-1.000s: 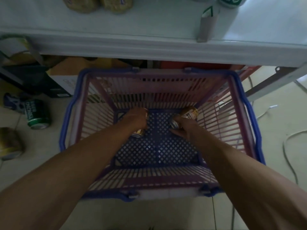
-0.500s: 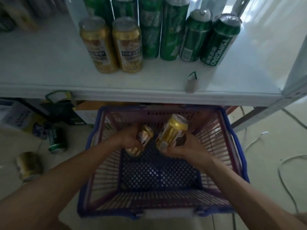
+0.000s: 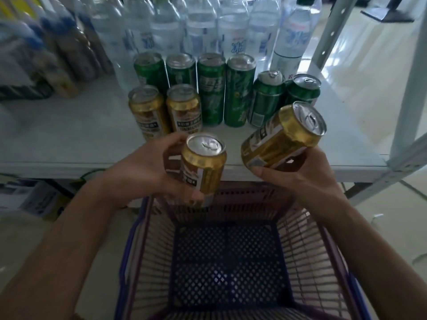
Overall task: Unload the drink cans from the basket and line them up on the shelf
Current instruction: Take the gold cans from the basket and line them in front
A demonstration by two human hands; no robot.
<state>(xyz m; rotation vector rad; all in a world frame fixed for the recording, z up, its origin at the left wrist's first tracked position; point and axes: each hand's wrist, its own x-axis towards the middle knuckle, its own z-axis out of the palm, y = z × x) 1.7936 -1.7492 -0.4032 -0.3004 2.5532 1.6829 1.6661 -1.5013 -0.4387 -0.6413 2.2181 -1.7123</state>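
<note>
Head view: two gold drink cans, each with a silver lid, pull tab and dark label band; the lettering is too blurred to read. First, left can (image 3: 203, 167): long axis near upright, lid toward the camera, left hand (image 3: 147, 172) with fingers and thumb curled round its body. Second, right can (image 3: 282, 137): tilted, lid pointing up and right, right hand (image 3: 307, 176) with fingers wrapped beneath it. Both are held above the basket (image 3: 129, 250), at the shelf (image 3: 69, 135) edge. Beyond the fingertips stand two matching gold cans (image 3: 147, 109), six green cans (image 3: 211, 88) and water bottles (image 3: 201, 26) with blue characters.
</note>
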